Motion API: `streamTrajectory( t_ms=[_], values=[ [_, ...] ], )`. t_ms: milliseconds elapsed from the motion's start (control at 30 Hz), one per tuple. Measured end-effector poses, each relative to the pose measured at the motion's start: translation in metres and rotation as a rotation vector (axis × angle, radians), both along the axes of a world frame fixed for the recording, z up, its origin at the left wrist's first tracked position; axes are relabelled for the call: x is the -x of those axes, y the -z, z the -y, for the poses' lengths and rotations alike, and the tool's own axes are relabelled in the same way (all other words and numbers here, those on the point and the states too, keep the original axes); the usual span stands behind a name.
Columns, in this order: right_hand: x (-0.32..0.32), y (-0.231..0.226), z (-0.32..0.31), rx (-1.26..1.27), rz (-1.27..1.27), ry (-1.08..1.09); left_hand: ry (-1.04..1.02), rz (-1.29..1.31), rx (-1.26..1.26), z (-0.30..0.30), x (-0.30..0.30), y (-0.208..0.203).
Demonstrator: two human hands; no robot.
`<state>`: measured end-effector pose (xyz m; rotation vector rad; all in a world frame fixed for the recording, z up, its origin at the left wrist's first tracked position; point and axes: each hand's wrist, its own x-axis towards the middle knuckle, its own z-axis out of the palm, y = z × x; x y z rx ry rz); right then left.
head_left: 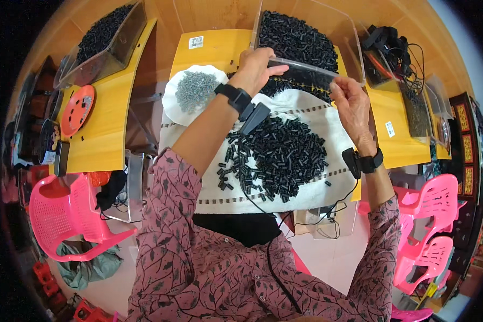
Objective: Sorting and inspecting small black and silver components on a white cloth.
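Note:
A clear plastic bin (308,66) filled with small black cylindrical pieces stands at the far side of the table. My left hand (254,68) is closed on the left end of its near rim, one finger stretched along the edge. My right hand (351,103) pinches the same rim nearer its right corner. Between my forearms, a heap of the black pieces (284,155) lies on a white cloth (209,193). A scalloped white plate (173,107) holding many small metal screws or pins (196,90) sits left of my left wrist.
On the left yellow table stand another bin of black pieces (104,43) and an orange plate (75,115). Black headgear with cables (386,45) fills a box at the right. Pink plastic chairs (64,214) flank me. A black cable runs down my front.

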<state>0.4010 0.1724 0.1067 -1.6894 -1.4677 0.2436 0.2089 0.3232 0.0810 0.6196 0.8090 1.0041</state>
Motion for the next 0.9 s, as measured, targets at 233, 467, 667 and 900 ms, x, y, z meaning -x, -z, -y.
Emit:
streamTrajectory(
  t_ms=[233, 467, 667, 900],
  values=[
    [0.006, 0.001, -0.023, -0.073, 0.123, -0.015, -0.010, 0.230, -0.012, 0.027, 0.013, 0.030],
    [-0.001, 0.016, -0.045, 0.009, 0.489, 0.032, -0.017, 0.361, -0.093, 0.038, 0.012, 0.035],
    [-0.006, 0.023, -0.053, 0.009, 0.624, 0.058, -0.048, 0.421, -0.173, 0.056, 0.016, 0.045],
    [0.008, 0.025, -0.067, -0.028, 0.630, 0.093, -0.060, 0.257, -0.079, 0.061, 0.016, 0.049]
  ],
)
